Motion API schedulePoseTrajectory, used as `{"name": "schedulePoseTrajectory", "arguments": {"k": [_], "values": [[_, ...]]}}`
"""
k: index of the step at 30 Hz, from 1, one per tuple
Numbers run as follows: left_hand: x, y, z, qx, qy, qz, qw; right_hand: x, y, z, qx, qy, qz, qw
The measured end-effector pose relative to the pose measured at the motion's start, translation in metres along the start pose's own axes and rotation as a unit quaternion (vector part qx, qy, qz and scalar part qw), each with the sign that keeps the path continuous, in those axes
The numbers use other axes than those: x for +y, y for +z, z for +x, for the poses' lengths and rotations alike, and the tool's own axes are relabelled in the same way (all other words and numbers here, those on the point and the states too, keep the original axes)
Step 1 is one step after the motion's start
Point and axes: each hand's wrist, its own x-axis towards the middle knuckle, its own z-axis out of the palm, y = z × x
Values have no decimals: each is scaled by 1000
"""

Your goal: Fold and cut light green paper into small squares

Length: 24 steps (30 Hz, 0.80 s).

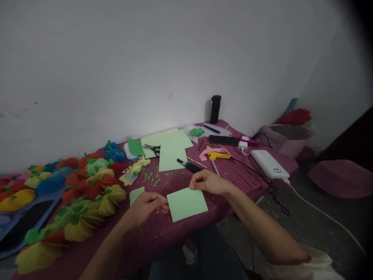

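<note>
Green card [187, 205]: on the near side of the large pale sheet [171, 158]. Right hand [207, 181]: fingers closed in a pinch on the card's far edge. Left hand [149, 205]: fingers loosely curled beside the card; grip indeterminable. Scissors [154, 149]: at the sheet's left.

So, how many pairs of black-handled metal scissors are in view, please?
1: the scissors, at the left edge of the large rectangular pale-green paper sheet; others may be hidden.
</note>
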Motion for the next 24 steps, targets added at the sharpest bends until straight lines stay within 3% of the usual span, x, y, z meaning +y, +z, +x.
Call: {"name": "schedulePoseTrajectory", "arguments": {"k": [6,11,16,24], "values": [[3,16,7,100,62,-13,993,-6,8,2,2,2,2,1000],[-4,28,15,104,40,6,994,-6,21,5,-28,-15,-34,999],[-7,29,16,97,59,42,993,-4,30,10,-35,-26,-75,996],[-12,19,13,93,46,53,993,3,14,8,-34,-14,-110,993]]}}
